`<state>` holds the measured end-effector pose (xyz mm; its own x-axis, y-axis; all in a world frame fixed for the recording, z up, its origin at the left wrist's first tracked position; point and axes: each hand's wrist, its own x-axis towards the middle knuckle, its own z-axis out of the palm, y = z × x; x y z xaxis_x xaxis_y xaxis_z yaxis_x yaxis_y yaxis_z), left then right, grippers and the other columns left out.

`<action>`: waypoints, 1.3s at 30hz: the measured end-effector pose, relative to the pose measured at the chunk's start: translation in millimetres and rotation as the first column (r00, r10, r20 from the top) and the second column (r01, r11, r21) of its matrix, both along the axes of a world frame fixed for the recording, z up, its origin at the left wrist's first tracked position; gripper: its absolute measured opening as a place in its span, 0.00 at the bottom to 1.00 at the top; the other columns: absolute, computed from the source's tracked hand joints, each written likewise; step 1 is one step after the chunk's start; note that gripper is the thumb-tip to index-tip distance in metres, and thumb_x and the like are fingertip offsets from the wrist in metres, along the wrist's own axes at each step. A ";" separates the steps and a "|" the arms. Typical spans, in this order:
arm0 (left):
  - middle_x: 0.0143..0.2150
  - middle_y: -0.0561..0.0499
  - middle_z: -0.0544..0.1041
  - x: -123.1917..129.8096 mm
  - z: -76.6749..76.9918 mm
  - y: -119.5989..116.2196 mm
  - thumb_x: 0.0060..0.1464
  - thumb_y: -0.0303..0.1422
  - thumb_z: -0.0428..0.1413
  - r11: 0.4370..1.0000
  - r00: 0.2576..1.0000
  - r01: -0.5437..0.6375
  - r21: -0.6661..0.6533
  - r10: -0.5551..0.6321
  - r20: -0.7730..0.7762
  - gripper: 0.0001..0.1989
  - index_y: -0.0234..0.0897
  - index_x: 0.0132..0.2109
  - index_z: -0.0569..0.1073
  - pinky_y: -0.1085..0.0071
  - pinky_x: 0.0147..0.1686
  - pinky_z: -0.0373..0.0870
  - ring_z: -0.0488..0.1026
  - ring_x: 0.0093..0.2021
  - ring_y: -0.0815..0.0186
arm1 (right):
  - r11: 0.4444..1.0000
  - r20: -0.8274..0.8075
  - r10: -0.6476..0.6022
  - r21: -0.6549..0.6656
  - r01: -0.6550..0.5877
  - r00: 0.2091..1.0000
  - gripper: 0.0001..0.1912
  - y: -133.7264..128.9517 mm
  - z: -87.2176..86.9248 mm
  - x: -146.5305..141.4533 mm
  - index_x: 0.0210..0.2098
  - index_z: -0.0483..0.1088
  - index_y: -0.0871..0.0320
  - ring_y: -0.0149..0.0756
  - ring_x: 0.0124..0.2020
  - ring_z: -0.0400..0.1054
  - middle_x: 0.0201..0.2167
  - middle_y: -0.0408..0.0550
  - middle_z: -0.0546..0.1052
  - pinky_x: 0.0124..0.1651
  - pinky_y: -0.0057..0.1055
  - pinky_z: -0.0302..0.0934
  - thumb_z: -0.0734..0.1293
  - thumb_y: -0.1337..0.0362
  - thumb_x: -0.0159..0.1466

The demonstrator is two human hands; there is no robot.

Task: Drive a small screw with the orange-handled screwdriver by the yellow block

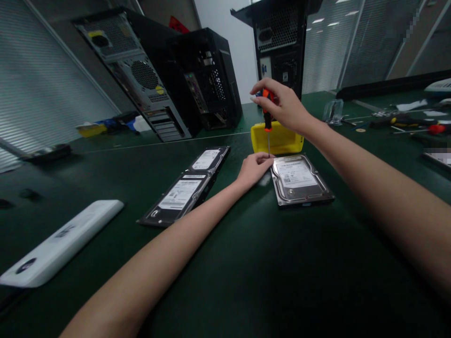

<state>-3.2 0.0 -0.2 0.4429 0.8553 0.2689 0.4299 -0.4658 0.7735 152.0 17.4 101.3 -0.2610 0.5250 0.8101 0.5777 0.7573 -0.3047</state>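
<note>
Right hand (pixel 285 108) fingers curled tight around the top of an orange-and-black screwdriver (pixel 268 115), gripping the handle, shaft pointing straight down, upright. Tip down at the far left corner of the silver hard drive (pixel 299 180); whether the tip actually touches the drive: too small to tell. Left hand (pixel 254 169) resting on the green table (pixel 246 263) just left of that same corner, fingers loosely bent, fingertips pinched in beside the screwdriver's shaft, touching the drive's edge or very near it. Anything held between those fingertips: cannot tell.

Silver hard drive lying flat, label up, between the two forearms. Directly behind it, a yellow tray (pixel 278 140), just beyond the drive's far edge, partly covered by the right wrist. Left of the drive, well apart, two more drives: a black-framed hard drive (pixel 179 197) closer in, and another hard drive (pixel 207 160) just behind that one, the two touching or nearly so, both label up. Further left again, near the table's edge, a long white device (pixel 59 244) lying flat.

Behind the drive, past the tray, three open computer towers: grey tower (pixel 141 80) leaning far left, black tower (pixel 211 80) beside it, tall black tower (pixel 280 42) straight behind the tray. Off to the drive's right, far back, scattered tools (pixel 412 124) on the table.
</note>
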 end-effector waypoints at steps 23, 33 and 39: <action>0.41 0.46 0.79 -0.3 -0.2 0.0 0.51 0.37 0.52 1.000 1.000 -0.020 0.019 0.021 -0.017 0.14 0.34 0.41 0.75 0.69 0.44 0.67 0.74 0.41 0.64 | 0.999 0.027 -0.022 -0.036 0.023 0.999 0.22 -1.7 -6.4 -0.8 0.49 0.56 0.53 0.31 0.27 0.58 0.30 0.44 0.64 0.36 0.31 0.54 0.51 0.46 0.64; 0.41 0.45 0.78 -0.6 0.4 -0.4 0.51 0.38 0.52 1.000 1.000 -0.017 0.016 0.017 -0.013 0.15 0.34 0.41 0.75 0.69 0.44 0.67 0.74 0.41 0.65 | 0.998 0.031 -0.061 -0.030 0.062 0.998 0.22 0.0 -4.0 0.8 0.39 0.60 0.53 0.32 0.26 0.59 0.28 0.44 0.66 0.34 0.32 0.56 0.51 0.43 0.62; 0.41 0.45 0.79 0.2 3.0 -2.7 0.51 0.37 0.52 1.000 1.000 -0.018 0.008 0.018 -0.023 0.14 0.34 0.41 0.75 0.69 0.44 0.67 0.74 0.41 0.64 | 0.999 0.004 -0.051 -0.015 0.051 0.999 0.22 -0.7 -3.9 0.7 0.38 0.60 0.54 0.33 0.27 0.60 0.27 0.45 0.67 0.35 0.33 0.57 0.51 0.43 0.62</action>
<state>-2.9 -2.7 2.7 0.4337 0.8612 0.2651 0.4562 -0.4636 0.7596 152.7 16.7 97.4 -0.2362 0.5501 0.8010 0.6164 0.7221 -0.3141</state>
